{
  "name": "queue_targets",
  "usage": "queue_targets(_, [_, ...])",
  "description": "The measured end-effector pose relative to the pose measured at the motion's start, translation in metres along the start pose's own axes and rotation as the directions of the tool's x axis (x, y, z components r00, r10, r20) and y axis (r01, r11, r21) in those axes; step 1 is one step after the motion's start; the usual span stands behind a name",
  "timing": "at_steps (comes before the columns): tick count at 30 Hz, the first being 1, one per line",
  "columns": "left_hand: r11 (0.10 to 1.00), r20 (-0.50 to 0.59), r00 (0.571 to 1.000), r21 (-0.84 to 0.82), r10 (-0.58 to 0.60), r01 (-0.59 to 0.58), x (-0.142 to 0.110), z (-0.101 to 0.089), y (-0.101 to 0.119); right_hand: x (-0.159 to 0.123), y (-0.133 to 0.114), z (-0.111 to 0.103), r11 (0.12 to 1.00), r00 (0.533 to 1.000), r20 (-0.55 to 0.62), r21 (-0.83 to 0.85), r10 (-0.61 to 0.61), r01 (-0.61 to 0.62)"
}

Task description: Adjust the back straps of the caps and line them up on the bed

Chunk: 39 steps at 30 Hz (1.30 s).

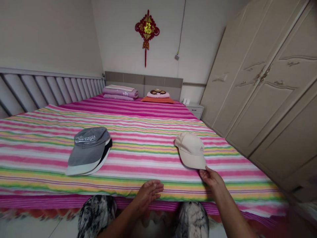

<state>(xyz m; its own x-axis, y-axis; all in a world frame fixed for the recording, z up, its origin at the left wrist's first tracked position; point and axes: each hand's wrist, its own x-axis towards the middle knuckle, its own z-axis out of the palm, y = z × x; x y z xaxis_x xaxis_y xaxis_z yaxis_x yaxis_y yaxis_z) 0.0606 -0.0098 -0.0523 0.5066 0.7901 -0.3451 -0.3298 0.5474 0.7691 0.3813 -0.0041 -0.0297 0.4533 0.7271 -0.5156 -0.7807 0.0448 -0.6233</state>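
A beige baseball cap (pixel 190 147) lies on the striped bedspread (pixel 143 148) at the right, its brim turned towards me. My right hand (pixel 211 178) pinches the edge of that brim between thumb and fingers. Over the near edge of the bed hovers my left hand (pixel 150 192), fingers stretched out, holding nothing. To the left sits a stack of caps, with a grey cap (pixel 89 143) bearing white "Always" lettering on top. Beneath it show white and black brims, mostly hidden by the grey one.
Folded purple bedding (pixel 120 93) and an orange pillow (pixel 158 99) lie by the headboard (pixel 163 84). A railing (pixel 49 87) runs along the left. A wardrobe (pixel 257 99) and a small nightstand (pixel 195 109) stand at the right. My knees are against the bed's near edge.
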Motion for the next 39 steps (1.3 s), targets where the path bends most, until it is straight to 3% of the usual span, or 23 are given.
queue_targets(10, [1.0, 0.008, 1.0, 0.006, 0.012, -0.012, 0.001, -0.001, -0.002, 0.002, -0.029, 0.026, 1.0, 0.99, -0.144, 0.009, -0.01, 0.011])
queue_targets(19, [1.0, -0.001, 1.0, 0.016, 0.01, -0.01, 0.0, 0.002, -0.002, -0.002, -0.029, 0.0, 0.996, 0.959, -0.282, -0.074, 0.017, -0.039])
queue_targets(25, [1.0, -0.001, 1.0, 0.006, 0.007, -0.007, 0.0, 0.002, -0.002, -0.01, -0.027, 0.001, 0.994, 0.966, -0.257, -0.109, -0.019, -0.009])
queue_targets(29, [1.0, 0.015, 1.0, 0.017, 0.02, -0.02, -0.001, 0.001, -0.002, -0.023, -0.012, 0.007, 0.992, 0.98, -0.182, -0.11, -0.076, 0.056])
queue_targets(34, [1.0, 0.022, 0.999, 0.005, 0.028, -0.028, -0.003, 0.002, -0.003, -0.036, 0.005, 0.018, 0.992, 0.99, -0.124, -0.119, -0.064, 0.049])
queue_targets(39, [0.997, -0.041, 0.997, 0.027, 0.07, -0.069, -0.017, -0.006, 0.019, -0.053, 0.015, 0.023, 0.989, 0.989, -0.136, -0.141, -0.057, 0.037])
